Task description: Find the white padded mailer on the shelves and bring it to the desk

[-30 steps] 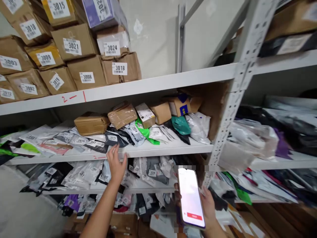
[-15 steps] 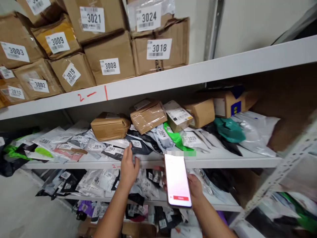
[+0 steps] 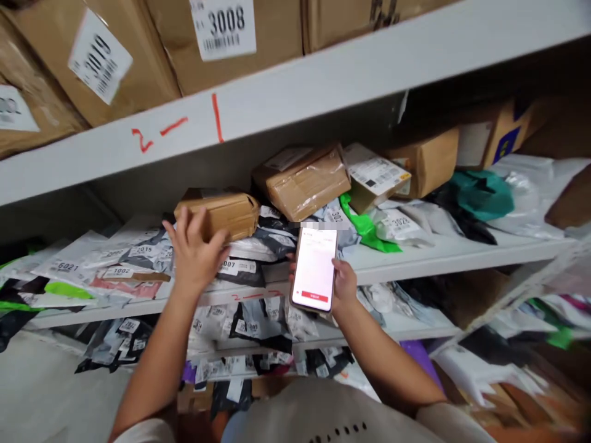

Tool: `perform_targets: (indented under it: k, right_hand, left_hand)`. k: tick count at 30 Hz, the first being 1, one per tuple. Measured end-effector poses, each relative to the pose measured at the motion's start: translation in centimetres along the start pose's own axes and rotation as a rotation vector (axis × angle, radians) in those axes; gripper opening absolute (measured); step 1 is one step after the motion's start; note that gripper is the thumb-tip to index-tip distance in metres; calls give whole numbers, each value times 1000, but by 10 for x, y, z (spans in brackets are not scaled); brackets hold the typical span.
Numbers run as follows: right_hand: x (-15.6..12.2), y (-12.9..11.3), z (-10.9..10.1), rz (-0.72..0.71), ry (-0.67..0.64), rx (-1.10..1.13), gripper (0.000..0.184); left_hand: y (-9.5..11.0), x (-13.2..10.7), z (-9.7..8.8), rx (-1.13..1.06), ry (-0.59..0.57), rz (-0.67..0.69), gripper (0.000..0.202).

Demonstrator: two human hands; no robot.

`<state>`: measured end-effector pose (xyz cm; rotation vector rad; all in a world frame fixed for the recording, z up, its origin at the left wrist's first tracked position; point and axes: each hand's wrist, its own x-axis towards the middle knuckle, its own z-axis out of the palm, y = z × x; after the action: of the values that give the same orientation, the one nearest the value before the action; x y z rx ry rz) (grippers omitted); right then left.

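My right hand [image 3: 344,284] is wrapped round a phone [image 3: 314,269] with a lit white screen and a red bar at its foot. My left hand [image 3: 198,249], fingers spread, is at the front of a brown cardboard box [image 3: 237,215] on the middle shelf; whether the fingertips touch it I cannot tell. Beneath and beside that box lie several plastic mailer bags, among them a dark one labelled 007 [image 3: 237,271] and a grey one labelled 2015 [image 3: 145,253]. A second taped cardboard box [image 3: 307,184] sits just right of the first, behind the phone.
Above runs a white shelf edge [image 3: 272,98] marked 2-1, carrying boxes such as the one labelled 3008 [image 3: 226,31]. Further right on the middle shelf are a labelled carton [image 3: 376,175] and a teal bag [image 3: 482,194]. Lower shelves hold more mailers [image 3: 261,323].
My left hand has moved left and up to the nearest cardboard box, its fingers spreading. The phone stays in my right hand. The view has come closer to the middle shelf and dipped.
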<state>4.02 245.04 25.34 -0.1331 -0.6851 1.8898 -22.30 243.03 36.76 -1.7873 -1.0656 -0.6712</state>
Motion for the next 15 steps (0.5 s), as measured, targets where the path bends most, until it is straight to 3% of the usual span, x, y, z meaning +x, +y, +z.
perform_targets:
  k: [3, 5, 11, 15]
  right_hand:
    - [2, 1, 9, -104, 69, 44, 50]
    - [3, 1, 15, -147, 87, 70, 51]
    - [8, 3, 27, -231, 73, 70, 48]
    - [12, 5, 27, -269, 41, 62, 47]
  left_hand:
    - [-20, 26, -12, -94, -192, 50, 28]
    - [-32, 39, -18, -107, -258, 92, 29]
    - [-59, 46, -19, -124, -254, 151, 35]
    - [-61, 43, -17, -122, -298, 268, 36]
